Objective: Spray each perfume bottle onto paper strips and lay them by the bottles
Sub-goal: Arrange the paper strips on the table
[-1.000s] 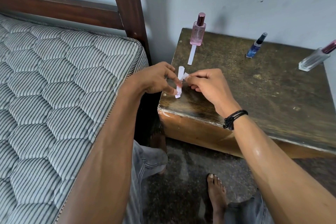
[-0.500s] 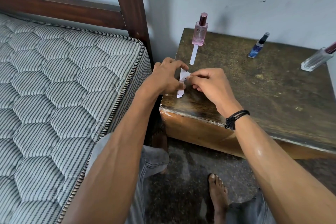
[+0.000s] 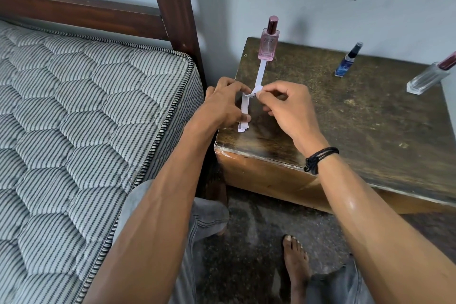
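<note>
Three bottles on the table (image 3: 345,118), and only the pink bottle (image 3: 268,43) at your 12 o'clock has a laid strip (image 3: 261,73) at its base. Your left hand (image 3: 225,106) grips the strip stack (image 3: 243,118) to steady it while your right hand (image 3: 283,103) pinches the top strip (image 3: 256,93) loose, probably for the blue bottle (image 3: 347,61) at 2 o'clock.

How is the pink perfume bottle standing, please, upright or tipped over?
Upright: the pink bottle stands on its base, cap on top, a paper strip lying before it.
</note>
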Action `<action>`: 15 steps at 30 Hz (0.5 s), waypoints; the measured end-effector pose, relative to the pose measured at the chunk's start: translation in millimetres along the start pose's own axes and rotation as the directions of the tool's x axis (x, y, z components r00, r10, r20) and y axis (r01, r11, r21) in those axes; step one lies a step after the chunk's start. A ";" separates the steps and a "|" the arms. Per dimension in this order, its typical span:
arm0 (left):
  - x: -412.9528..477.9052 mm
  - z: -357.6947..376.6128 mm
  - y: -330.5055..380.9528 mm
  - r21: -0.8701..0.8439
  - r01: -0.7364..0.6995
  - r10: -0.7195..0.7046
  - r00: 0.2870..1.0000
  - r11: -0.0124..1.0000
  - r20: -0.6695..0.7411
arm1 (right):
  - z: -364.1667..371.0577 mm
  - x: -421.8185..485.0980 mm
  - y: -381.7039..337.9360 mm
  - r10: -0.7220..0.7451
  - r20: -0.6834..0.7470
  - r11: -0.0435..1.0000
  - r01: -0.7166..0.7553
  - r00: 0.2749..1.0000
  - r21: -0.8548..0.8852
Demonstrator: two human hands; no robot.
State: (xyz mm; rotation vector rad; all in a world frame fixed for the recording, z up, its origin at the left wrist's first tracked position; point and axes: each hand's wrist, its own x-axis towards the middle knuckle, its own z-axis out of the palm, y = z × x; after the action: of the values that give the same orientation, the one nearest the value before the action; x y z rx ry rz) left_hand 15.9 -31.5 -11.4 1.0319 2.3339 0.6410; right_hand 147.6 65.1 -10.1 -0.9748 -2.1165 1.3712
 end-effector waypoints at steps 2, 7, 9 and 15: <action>-0.3 -0.3 0.7 -0.012 0.012 -0.012 1.000 1.000 0.009 | -0.5 -0.3 -0.4 -0.017 -0.019 1.000 0.017 1.000 0.012; -1.3 0.5 2.4 -0.035 0.018 -0.018 1.000 0.999 -0.003 | -0.5 -0.9 -1.6 -0.042 -0.041 0.999 0.043 0.998 0.031; -1.5 1.0 1.6 -0.054 0.017 -0.019 0.999 0.998 -0.031 | -0.3 -0.3 -1.5 -0.037 -0.040 0.999 0.038 0.999 0.037; 1.1 1.3 -3.0 0.058 0.002 0.000 0.999 0.998 -0.044 | -3.2 2.2 0.3 -0.022 -0.056 0.999 0.024 0.998 0.041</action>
State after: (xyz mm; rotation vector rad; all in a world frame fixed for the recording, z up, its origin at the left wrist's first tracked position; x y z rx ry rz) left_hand 14.5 -32.2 -14.5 1.0525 2.4040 0.6041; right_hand 148.4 68.8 -9.1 -0.9586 -2.0446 1.3558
